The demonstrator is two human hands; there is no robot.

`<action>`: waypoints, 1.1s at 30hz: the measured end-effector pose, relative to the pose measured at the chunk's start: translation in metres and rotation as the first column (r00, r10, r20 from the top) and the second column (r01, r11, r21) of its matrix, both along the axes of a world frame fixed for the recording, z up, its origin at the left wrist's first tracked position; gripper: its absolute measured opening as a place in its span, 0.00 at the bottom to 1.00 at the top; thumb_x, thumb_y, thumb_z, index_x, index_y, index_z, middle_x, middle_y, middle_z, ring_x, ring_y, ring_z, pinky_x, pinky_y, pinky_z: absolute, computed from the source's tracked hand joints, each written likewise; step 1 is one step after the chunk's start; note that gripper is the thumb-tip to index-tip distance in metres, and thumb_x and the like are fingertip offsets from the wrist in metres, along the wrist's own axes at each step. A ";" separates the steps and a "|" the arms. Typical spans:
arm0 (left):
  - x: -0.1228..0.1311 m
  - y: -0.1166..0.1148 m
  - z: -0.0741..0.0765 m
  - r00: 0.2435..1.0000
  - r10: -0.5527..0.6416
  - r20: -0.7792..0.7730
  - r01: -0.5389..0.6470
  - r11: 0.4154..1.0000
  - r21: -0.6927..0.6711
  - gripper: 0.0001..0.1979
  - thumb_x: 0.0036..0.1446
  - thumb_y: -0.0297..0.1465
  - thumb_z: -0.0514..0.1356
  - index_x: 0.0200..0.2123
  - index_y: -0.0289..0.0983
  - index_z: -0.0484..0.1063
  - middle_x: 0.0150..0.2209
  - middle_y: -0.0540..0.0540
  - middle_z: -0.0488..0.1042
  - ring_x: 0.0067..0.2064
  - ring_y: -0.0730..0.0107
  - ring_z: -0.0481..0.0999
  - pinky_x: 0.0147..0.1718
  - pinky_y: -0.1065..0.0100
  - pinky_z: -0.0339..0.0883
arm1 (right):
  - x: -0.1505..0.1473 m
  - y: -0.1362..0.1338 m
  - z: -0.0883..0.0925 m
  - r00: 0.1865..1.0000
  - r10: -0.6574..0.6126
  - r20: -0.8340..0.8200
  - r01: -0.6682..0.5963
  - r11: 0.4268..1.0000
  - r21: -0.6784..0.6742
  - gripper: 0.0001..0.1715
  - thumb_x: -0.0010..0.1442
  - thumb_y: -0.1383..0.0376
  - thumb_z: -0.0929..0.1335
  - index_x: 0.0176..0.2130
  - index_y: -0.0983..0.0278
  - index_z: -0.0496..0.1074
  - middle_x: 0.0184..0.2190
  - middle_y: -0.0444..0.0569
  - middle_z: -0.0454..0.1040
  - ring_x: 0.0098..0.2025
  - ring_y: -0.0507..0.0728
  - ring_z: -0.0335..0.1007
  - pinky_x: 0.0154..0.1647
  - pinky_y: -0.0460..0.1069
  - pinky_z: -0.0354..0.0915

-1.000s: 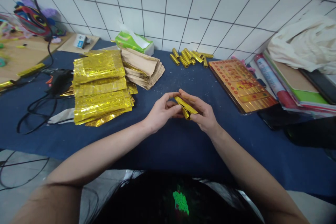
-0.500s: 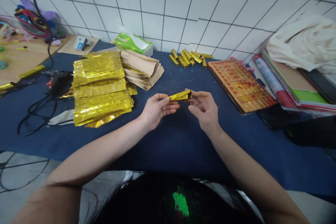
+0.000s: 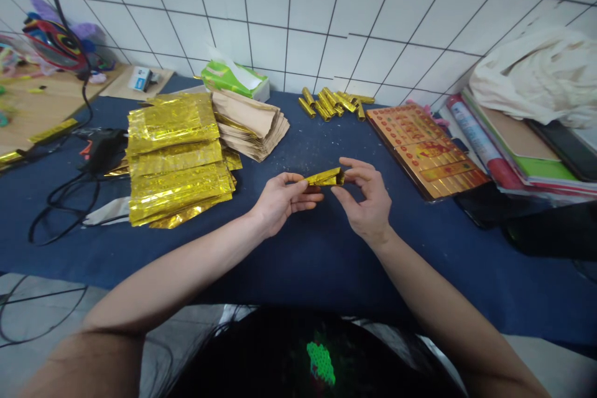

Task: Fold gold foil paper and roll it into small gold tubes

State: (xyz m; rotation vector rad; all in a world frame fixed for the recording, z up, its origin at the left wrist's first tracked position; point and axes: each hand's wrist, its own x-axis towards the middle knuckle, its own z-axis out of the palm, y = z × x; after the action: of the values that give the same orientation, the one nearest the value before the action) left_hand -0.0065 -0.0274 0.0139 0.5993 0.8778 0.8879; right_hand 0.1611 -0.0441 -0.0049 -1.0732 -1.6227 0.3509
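Observation:
A folded gold foil paper tube is held above the blue cloth, its open end toward the right. My left hand pinches the tube's left end between thumb and fingers. At the right end, the thumb and fingers of my right hand close around the opening, the index finger raised. Left of my hands lie overlapping stacks of gold foil paper sheets. Behind them sits a stack of brown-backed sheets. Several finished gold tubes are grouped near the wall.
A green tissue pack stands against the tiled wall. To the right are an orange-gold printed packet, a red-and-white roll, notebooks and a cream cloth bag. Black cables and a glue gun-like tool lie left.
The tube and both hands have shifted slightly down and to the right in view. My right thumb has come up against the tube's open end, and the index finger has lifted.

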 end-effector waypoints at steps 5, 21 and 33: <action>0.001 -0.002 -0.002 0.999 -0.035 -0.020 0.036 0.999 0.012 0.05 0.55 0.22 0.55 0.34 0.34 0.59 0.30 0.42 0.76 0.30 0.69 0.78 0.29 0.72 0.71 | 0.003 0.001 0.004 0.990 -0.020 0.139 0.014 0.999 0.044 0.06 0.54 0.65 0.68 0.35 0.59 0.68 0.46 0.51 0.70 0.46 0.59 0.68 0.46 0.58 0.67; -0.006 0.005 -0.008 0.887 -0.272 -0.373 0.398 0.861 0.317 0.15 0.50 0.40 0.60 0.30 0.32 0.70 0.23 0.50 0.70 0.24 0.78 0.69 0.24 0.74 0.61 | 0.012 0.012 0.003 0.870 0.361 -0.335 -0.462 0.835 -0.300 0.06 0.55 0.61 0.67 0.30 0.61 0.71 0.45 0.49 0.72 0.45 0.58 0.70 0.48 0.59 0.65; -0.006 0.002 -0.003 0.926 -0.329 -0.186 0.364 0.909 0.204 0.11 0.51 0.32 0.59 0.36 0.30 0.70 0.28 0.45 0.75 0.26 0.70 0.76 0.26 0.71 0.67 | 0.013 0.014 0.001 0.796 0.403 -0.451 -0.577 0.729 -0.368 0.05 0.56 0.62 0.67 0.32 0.61 0.72 0.48 0.49 0.71 0.50 0.59 0.67 0.52 0.60 0.60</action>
State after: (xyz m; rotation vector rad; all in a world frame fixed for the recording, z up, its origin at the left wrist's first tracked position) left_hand -0.0129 -0.0254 0.0107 1.0061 0.7702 0.6298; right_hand 0.1744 -0.0305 -0.0044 -0.8426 -1.5100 1.3114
